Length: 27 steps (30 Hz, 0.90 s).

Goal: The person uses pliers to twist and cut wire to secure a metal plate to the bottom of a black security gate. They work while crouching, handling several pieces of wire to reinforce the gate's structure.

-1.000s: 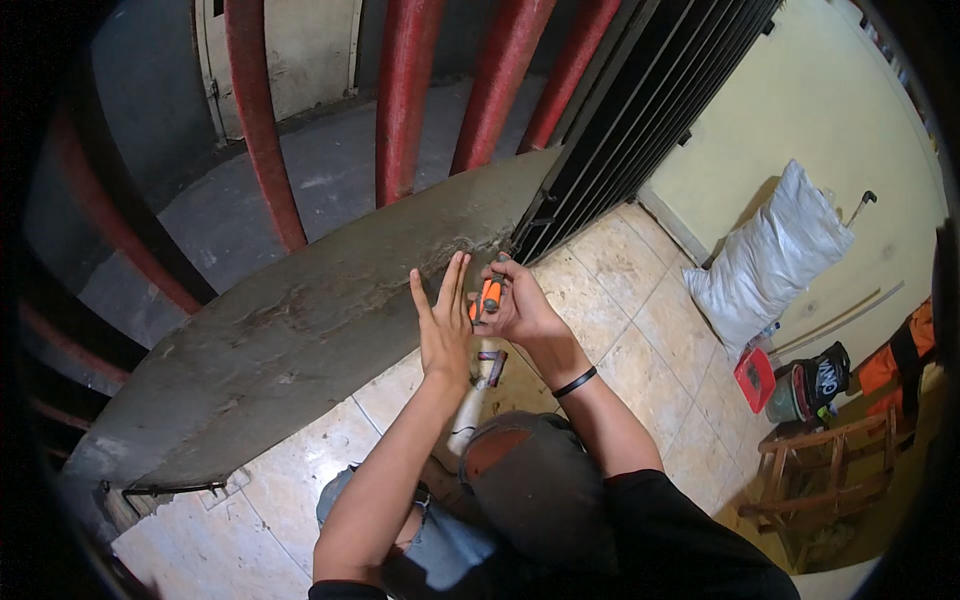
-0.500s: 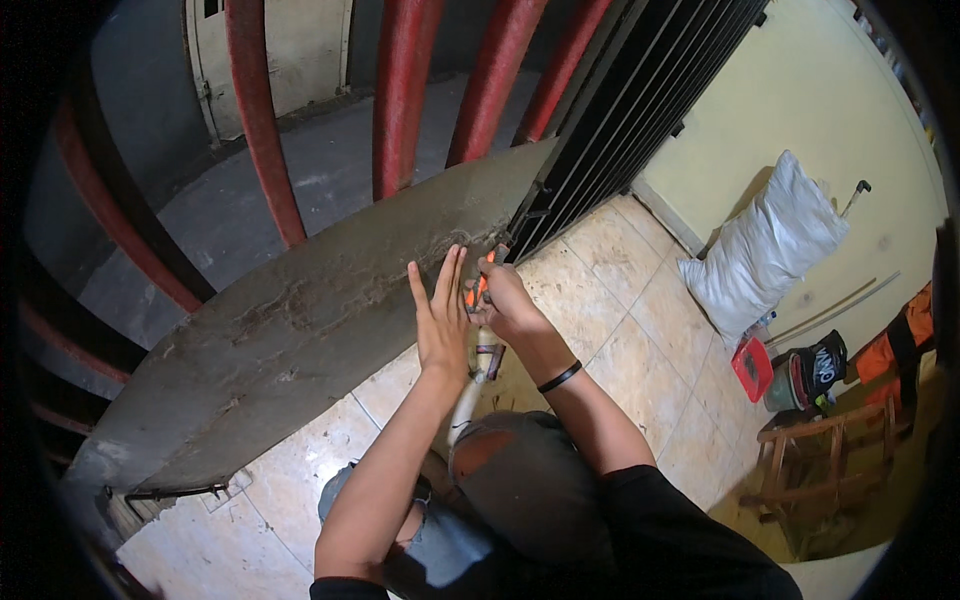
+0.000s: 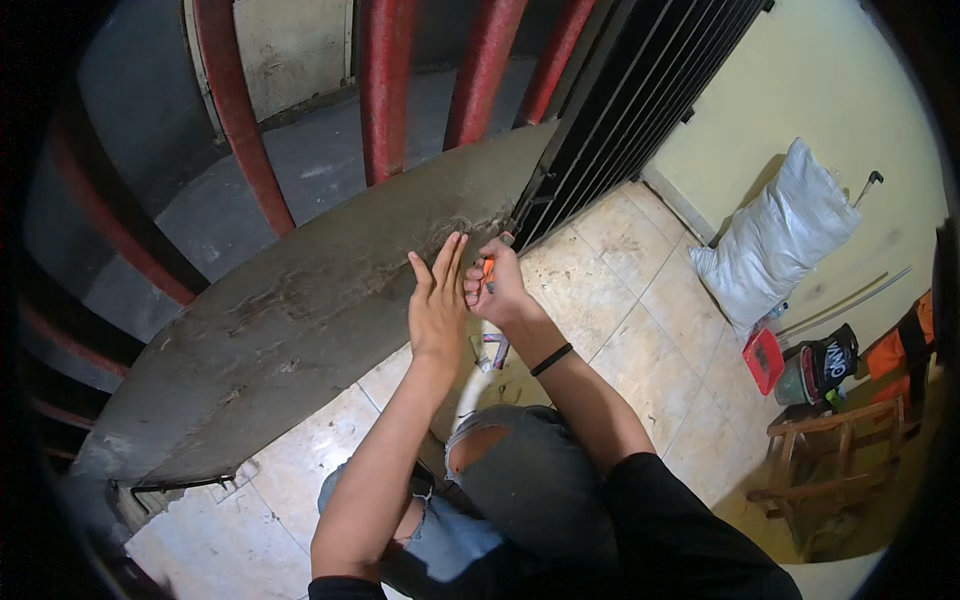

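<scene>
My left hand [image 3: 437,300] lies flat with its fingers stretched out against the low grey cement wall [image 3: 220,390]. Just to its right, my right hand [image 3: 498,280] is closed around an orange-and-dark handled tool [image 3: 488,270]; most of it is hidden in my fist, so I cannot tell its exact kind. Both hands are at the wall's right end, beside a rough, damaged patch in the cement. Below them, a white pipe-like piece [image 3: 472,393] shows between my knees, with a small white-and-purple object [image 3: 494,352] near its upper end.
Red bars [image 3: 388,90] rise from the wall, and a black metal gate [image 3: 610,120] adjoins its right end. Beige floor tiles [image 3: 600,290] carry dirt specks. To the right are a white sack [image 3: 785,235], a red dustpan-like piece [image 3: 764,360], a bucket [image 3: 796,378] and a wooden stool [image 3: 835,455].
My right fist has turned and covers more of the orange tool. The left hand stays flat on the wall. The whole view has shifted slightly.
</scene>
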Tool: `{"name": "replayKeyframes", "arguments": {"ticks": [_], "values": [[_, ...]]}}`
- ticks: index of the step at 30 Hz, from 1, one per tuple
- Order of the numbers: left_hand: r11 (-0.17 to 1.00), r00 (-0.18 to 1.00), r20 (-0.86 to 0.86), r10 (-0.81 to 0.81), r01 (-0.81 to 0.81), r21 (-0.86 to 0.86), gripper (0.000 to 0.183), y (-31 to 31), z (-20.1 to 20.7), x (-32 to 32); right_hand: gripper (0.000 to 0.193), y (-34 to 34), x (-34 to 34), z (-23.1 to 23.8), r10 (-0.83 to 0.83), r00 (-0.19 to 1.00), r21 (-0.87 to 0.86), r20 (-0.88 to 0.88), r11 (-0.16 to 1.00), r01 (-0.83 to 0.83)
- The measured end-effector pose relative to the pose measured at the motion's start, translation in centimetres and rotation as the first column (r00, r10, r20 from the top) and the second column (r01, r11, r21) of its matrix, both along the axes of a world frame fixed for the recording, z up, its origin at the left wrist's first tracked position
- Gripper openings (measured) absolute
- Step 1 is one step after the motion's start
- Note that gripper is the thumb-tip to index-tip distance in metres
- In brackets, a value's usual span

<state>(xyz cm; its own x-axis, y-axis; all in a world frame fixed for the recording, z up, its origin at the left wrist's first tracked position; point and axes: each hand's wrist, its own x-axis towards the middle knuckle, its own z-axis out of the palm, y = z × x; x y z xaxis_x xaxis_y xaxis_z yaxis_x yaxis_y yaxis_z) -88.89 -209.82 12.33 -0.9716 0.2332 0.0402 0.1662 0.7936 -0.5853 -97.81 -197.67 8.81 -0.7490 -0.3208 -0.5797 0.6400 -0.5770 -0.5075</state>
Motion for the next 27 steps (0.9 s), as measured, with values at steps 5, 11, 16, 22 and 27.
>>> {"name": "replayKeyframes", "arguments": {"ticks": [5,11,16,22,27], "values": [[0.998,1.000,-0.007,-0.029,0.029,-0.049,0.066,-1.1,-0.1,-0.2,0.021,-2.5,0.9,-1.5,-0.162,0.979,0.381,-0.121,0.903,0.196],[0.999,1.000,0.004,-0.027,0.027,-0.047,0.066,-0.3,0.2,-0.3,0.034,-2.0,0.7,-3.6,-0.064,0.905,0.839,-0.421,0.352,0.416],[0.997,0.999,-0.051,-0.007,0.003,-0.080,0.070,-0.5,-0.2,-0.4,0.037,0.4,1.2,-3.6,0.148,0.886,0.898,-0.439,0.049,0.437],[0.996,1.000,-0.005,0.004,-0.004,-0.091,0.074,0.0,0.3,-0.4,0.038,5.3,-0.7,-6.4,0.415,0.720,0.736,-0.556,-0.156,0.658],[0.995,1.000,-0.003,0.022,-0.022,-0.101,0.076,0.4,0.6,-0.1,0.040,10.4,-2.9,-4.4,0.643,0.589,0.585,-0.490,-0.258,0.769]]}}
